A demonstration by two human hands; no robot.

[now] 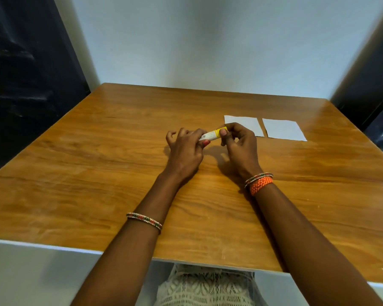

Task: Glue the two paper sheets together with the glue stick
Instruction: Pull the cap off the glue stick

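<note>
A small glue stick [212, 134] with a white label and a yellow end is held level above the middle of the table, between both hands. My left hand [186, 149] pinches its white body. My right hand [239, 144] grips the yellow end with thumb and fingertips. Two white paper sheets lie flat side by side at the far right: the left sheet [250, 124], partly hidden behind my right hand, and the right sheet [283, 129]. A narrow gap separates them.
The wooden table [97, 173] has a white front edge close to my body. A pale wall stands behind the table's far edge. Dark curtains hang at both sides. Bangles sit on both wrists.
</note>
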